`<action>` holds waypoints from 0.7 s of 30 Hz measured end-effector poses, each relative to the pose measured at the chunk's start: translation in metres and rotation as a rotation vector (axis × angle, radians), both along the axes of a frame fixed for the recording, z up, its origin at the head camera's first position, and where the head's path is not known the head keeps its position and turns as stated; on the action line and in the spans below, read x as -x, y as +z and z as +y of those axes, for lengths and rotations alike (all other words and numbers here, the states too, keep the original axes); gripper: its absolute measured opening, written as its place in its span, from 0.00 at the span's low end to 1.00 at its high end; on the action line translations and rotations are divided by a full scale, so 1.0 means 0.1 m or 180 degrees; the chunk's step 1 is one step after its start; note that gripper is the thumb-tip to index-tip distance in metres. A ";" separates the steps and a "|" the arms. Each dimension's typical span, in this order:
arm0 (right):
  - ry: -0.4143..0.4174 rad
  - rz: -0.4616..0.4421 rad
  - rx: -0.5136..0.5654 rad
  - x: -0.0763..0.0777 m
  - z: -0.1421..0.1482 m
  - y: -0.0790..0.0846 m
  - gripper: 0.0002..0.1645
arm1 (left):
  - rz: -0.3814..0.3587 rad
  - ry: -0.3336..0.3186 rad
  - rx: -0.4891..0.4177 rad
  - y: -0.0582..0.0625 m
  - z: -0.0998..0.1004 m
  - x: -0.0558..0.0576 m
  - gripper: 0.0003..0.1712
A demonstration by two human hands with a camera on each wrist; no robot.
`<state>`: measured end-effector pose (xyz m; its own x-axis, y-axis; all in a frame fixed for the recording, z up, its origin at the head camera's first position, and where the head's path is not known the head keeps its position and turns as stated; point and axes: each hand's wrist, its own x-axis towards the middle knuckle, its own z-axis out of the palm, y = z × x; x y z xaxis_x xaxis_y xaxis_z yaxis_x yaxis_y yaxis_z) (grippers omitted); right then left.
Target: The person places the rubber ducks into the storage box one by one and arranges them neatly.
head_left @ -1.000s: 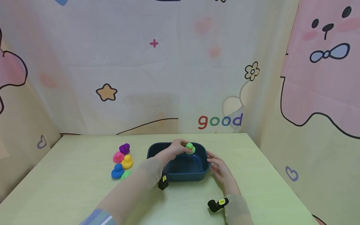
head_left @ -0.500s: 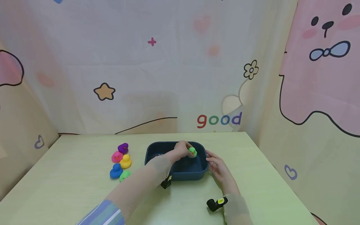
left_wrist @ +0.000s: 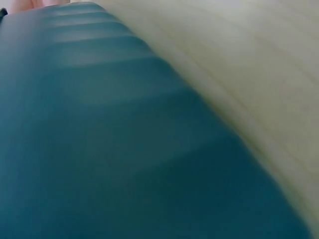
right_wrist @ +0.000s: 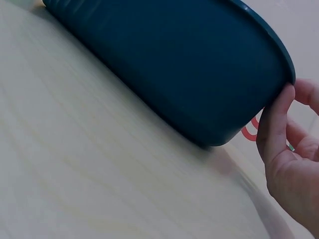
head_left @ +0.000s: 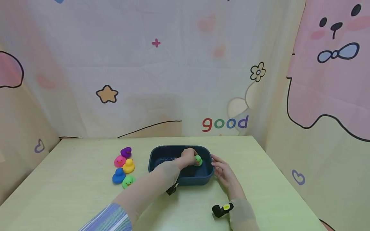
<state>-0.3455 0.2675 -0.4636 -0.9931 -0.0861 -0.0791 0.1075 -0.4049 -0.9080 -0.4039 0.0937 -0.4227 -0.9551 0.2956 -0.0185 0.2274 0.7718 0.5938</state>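
In the head view my left hand point(head_left: 188, 156) reaches down inside a dark blue rectangular bin point(head_left: 192, 181) and holds a small light green rubber duck point(head_left: 198, 160) near the bin's right end. Part of the duck is hidden behind the fingers. My right hand point(head_left: 224, 170) touches the right end of the bin from outside, its fingers fairly straight. The right wrist view shows the thumb point(right_wrist: 279, 117) against the wall just under the rim, with other fingers behind it. Ribbed bin wall point(left_wrist: 99, 124) fills most of the left wrist view.
Left of the bin stands a loose cluster of rubber ducks: purple point(head_left: 126, 152), pink point(head_left: 119, 161), yellow point(head_left: 128, 166), blue point(head_left: 118, 176) and green point(head_left: 128, 181). The pale wood-grain table point(head_left: 72, 179) is enclosed by printed cloth walls point(head_left: 138, 73).
My left hand has lowered the green duck deeper into the bin and shifted slightly right. My right hand has kept its place at the bin's end.
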 end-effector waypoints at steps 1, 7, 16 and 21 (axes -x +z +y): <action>-0.0002 0.0000 0.0012 0.00 0.00 0.00 0.20 | -0.0044 -0.0013 -0.0018 0.01 -0.01 -0.01 0.19; -0.0026 0.0000 0.0098 0.00 -0.02 0.00 0.22 | -0.0306 -0.0232 -0.0089 0.08 -0.11 -0.09 0.31; -0.0036 -0.0006 0.0043 -0.01 -0.04 -0.01 0.23 | -0.0475 -0.0686 -0.0226 0.36 -0.56 -0.20 0.36; -0.0068 0.0054 0.0006 -0.02 -0.04 -0.02 0.23 | -0.0468 -0.0735 -0.0647 0.52 -0.87 -0.25 0.28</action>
<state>-0.3435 0.2637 -0.4653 -0.9959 -0.0652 -0.0620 0.0833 -0.4087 -0.9089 -0.3784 0.0064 -0.3704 -0.8540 0.5155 -0.0697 0.2828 0.5725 0.7696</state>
